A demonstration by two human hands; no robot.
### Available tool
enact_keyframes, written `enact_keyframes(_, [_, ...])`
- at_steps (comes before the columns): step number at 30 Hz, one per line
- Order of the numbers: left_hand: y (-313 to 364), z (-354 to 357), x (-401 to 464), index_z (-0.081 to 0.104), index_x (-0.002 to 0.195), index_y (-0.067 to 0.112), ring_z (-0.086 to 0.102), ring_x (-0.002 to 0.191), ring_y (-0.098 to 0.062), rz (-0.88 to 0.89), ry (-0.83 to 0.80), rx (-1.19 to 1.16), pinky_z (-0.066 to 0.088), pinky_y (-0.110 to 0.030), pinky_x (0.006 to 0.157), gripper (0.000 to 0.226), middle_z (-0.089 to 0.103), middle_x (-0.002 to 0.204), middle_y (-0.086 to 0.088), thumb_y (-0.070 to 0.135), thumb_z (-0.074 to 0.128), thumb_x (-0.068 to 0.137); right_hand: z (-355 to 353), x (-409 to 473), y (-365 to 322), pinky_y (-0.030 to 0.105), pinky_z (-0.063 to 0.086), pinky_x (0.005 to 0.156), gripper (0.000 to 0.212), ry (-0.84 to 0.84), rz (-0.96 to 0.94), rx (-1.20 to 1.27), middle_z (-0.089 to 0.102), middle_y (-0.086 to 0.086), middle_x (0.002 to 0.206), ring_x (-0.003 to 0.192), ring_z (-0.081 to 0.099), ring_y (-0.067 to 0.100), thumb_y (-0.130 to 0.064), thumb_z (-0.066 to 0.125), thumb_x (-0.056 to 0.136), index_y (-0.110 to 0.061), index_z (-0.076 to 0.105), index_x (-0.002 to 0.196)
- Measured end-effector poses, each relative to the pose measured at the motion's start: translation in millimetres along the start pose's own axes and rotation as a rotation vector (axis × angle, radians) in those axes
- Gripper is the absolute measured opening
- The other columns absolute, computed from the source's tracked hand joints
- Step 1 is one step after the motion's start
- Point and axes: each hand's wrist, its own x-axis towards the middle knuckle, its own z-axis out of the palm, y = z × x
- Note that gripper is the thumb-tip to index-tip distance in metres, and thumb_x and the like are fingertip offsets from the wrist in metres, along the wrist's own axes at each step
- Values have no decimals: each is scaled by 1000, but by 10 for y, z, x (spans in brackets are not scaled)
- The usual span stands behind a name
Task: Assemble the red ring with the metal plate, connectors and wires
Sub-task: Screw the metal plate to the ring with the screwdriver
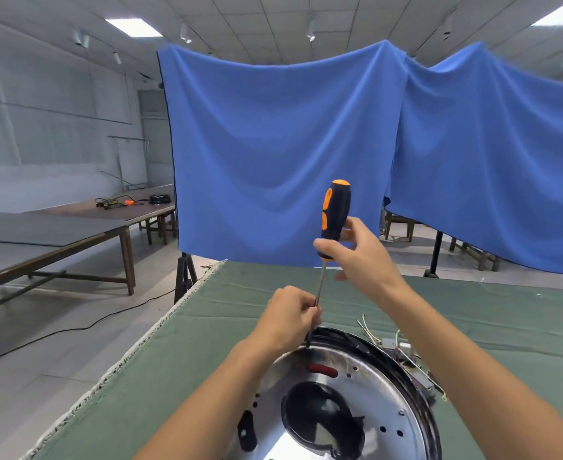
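The right hand [356, 254] is gripping the screwdriver [335, 214] by its handle, fingers curled around it, while the left hand [290, 313] is pinching the shaft low down. The tip is touching the metal plate [373, 386], lying near the table's [207, 327] near edge, with wires [403, 350] just beside its right rim.

Green-clothed table [207, 327], metal plate [373, 386] and wires [403, 346] on it

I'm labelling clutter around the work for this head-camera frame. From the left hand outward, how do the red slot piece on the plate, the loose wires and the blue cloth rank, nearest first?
From the left hand:
1. Red slot piece, just below the hand on the metal plate.
2. Loose wires, off the plate's right edge.
3. Blue cloth, hanging upright beyond the table's far end.
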Motion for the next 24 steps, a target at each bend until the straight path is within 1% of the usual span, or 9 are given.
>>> enact_keyframes(4, [-36, 34, -12, 66, 84, -2, 69, 74, -26, -18, 6, -120, 55, -39, 81, 19, 72, 79, -15, -1, 49, 92, -20, 47, -126, 41, 53, 79, 33, -32, 35, 123, 66, 4, 108, 100, 65, 20, -24, 53, 95, -19, 52, 127])
enact_keyframes(9, [-76, 29, -80, 65, 87, 12, 63, 73, -11, -1, 1, -139, 53, -29, 79, 17, 69, 73, 2, 4, 51, 90, 57, 66, -155, 43, 55, 78, 7, -41, -24, 134, 69, 6, 89, 82, 65, 21, -20, 61, 92, -15, 64, 94])
enact_keyframes(11, [-84, 41, -83, 65, 82, 16, 58, 67, -8, -13, 44, -159, 50, -23, 70, 7, 65, 70, 5, 10, 63, 86, 94, 75, -155, 40, 56, 73, 17, 7, -16, 163, 67, -1, 77, 70, 67, 15, -22, 74, 81, -14, 61, 87])
enact_keyframes(13, [-77, 45, -77, 64, 74, 19, 56, 61, -9, -15, 129, -206, 48, -20, 62, 12, 62, 64, 5, 13, 73, 79, 150, 68, -155, 36, 54, 66, 33, 64, -3, 147, 61, -6, 70, 54, 64, 4, -27, 81, 73, -15, 52, 85])
enact_keyframes(15, [-77, 36, -54, 65, 67, 17, 65, 63, -22, -19, 181, -257, 56, -32, 69, 17, 67, 63, -3, 10, 75, 77, 208, 56, -155, 33, 51, 65, 40, 115, -7, 79, 58, -7, 71, 50, 61, 1, -33, 81, 71, -17, 47, 85])
enact_keyframes(17, [-95, 21, -39, 68, 64, 14, 69, 69, -30, -23, 153, -305, 57, -44, 75, 18, 70, 65, -8, 6, 72, 80, 246, 53, -165, 32, 49, 66, 38, 130, -40, 19, 57, -8, 75, 57, 61, 6, -39, 77, 74, -21, 46, 84])
enact_keyframes(18, [-109, 21, -31, 70, 66, 11, 70, 69, -27, -21, 127, -309, 57, -46, 78, 17, 70, 65, -7, 5, 70, 82, 256, 58, -178, 32, 48, 65, 34, 112, -63, 8, 55, -7, 76, 62, 59, 11, -39, 74, 78, -20, 46, 85])
enact_keyframes(22, [-120, 49, -63, 70, 74, 12, 70, 75, -13, -28, 87, -258, 55, -39, 85, 19, 72, 72, 1, 9, 61, 90, 239, 103, -243, 20, 44, 58, 16, 2, -85, 76, 58, 5, 86, 74, 53, 19, -26, 62, 89, -13, 52, 89])
enact_keyframes(24, [-118, 61, -82, 70, 75, 13, 69, 76, -13, -7, 116, -200, 55, -38, 83, 18, 72, 74, 1, 13, 60, 90, 241, 98, -234, 28, 49, 62, 19, 24, -108, 45, 68, 7, 88, 77, 63, 22, -26, 65, 88, -12, 53, 88])
